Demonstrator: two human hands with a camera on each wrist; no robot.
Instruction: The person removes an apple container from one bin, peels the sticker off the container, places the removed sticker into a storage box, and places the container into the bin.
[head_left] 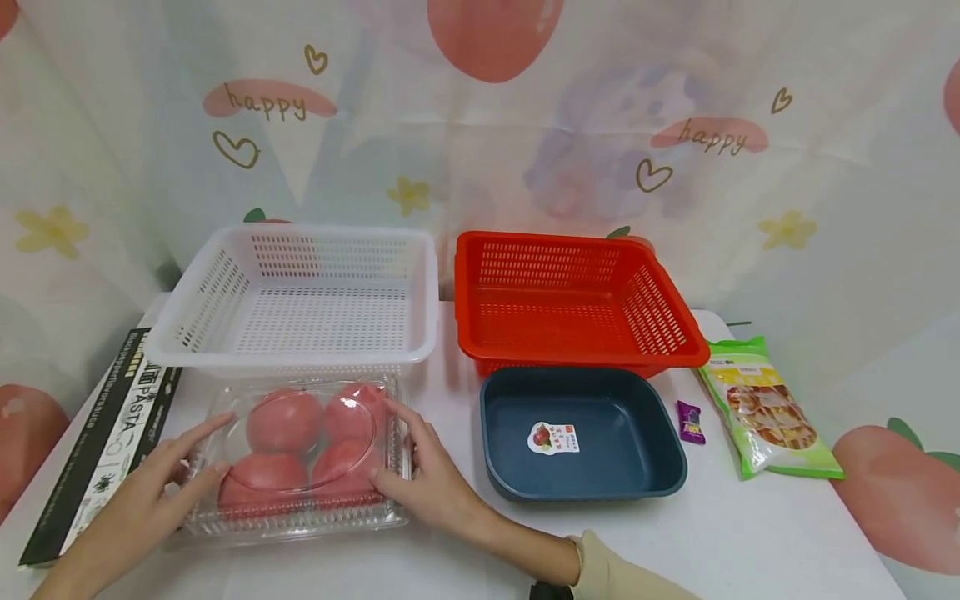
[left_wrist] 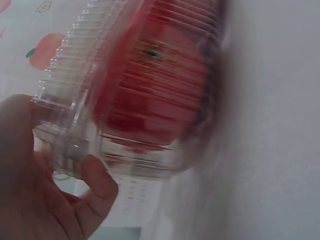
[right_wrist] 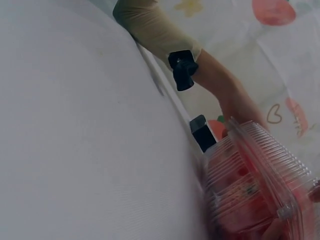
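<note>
A clear plastic clamshell box [head_left: 300, 527] holds several red tomatoes [head_left: 283, 422], seen through its closed lid. My left hand [head_left: 153, 483] grips the box's left end. In the left wrist view, its thumb and fingers pinch the rim of that end, and a tomato [left_wrist: 160, 85] with a green stem spot shows through the ribbed wall. At the opposite end my right hand [head_left: 431, 475] holds the box, index finger on the upper right edge and thumb lower down. The right wrist view shows the box [right_wrist: 260, 175] close over the white table, with the left hand [right_wrist: 242, 110] beyond it.
Behind the box stands a white basket [head_left: 427, 333], beside a red basket [head_left: 465, 333]. A dark blue basin [head_left: 585, 490] sits to the right, near a purple-wrapped candy [head_left: 691, 422] and a green snack bag [head_left: 776, 412]. A black-and-white pasta box [head_left: 97, 442] lies at left.
</note>
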